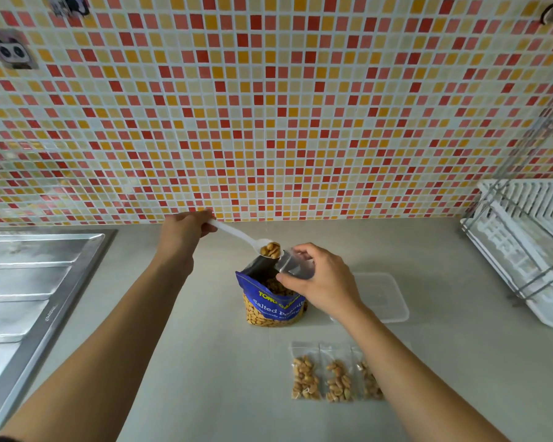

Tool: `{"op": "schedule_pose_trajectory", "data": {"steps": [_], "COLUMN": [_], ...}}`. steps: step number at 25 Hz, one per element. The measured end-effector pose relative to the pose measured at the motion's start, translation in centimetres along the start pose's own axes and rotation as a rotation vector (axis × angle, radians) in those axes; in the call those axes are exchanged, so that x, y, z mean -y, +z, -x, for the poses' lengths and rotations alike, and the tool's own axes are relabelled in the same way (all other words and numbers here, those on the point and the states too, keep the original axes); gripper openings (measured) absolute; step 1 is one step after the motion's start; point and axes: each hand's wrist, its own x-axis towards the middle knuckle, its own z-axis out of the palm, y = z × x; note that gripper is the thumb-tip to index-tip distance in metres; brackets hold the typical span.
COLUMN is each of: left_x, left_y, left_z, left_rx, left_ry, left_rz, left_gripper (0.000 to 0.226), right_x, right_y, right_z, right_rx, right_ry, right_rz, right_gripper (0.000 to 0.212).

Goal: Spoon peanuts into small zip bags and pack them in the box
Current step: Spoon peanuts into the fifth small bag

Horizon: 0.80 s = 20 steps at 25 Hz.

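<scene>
Open counter (pixel 179 346) lay between the sink (pixel 29 298) and the peanut pouch (pixel 273 309); the dish rack (pixel 530 250) walled off the right.

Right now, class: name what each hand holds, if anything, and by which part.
The left hand pinches the white spoon by the end of its handle; the right hand holds the small zip bag near its open mouth.

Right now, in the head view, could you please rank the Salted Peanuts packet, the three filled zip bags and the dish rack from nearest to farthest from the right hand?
1. Salted Peanuts packet, just left of the right hand, by its thumb.
2. Filled zip bags, nearer the person, lower in view.
3. Dish rack, at the far right edge.
</scene>
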Motion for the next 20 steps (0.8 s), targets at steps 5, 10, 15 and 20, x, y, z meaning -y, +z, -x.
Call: {"op": "schedule_pose_trajectory", "data": {"steps": [5,10,15,20], "left_x": [-1.3,-2.9,-2.7,4.9], "left_y": [0.7,0.3,-0.6,1.6], "left_z": [1.8,4.3,2.6,3.3], "left_rx": [0.102,0.168,-0.061,0.111], "left_ry": [0.237,0.724,0.516,0.742], "left_rz": [-0.198,-0.408,-0.125,-1.146], "left_gripper": [0.019,0.025,0.023,0.027], "right_x": [1.0,1.2,0.3,-1.0], "right_y": [0.8,1.2,1.0,0.6], "right_z": [-0.1,-0.6,-0.2,0.1], "right_rx": [-0.030,-0.081,-0.116,-0.120], "right_ry": [0.019,0.067,0.121,0.172], "right_rz": [-0.170,-0.441,-0.552,-0.554], "right_gripper": [0.047,0.036,0.032,0.035]}}
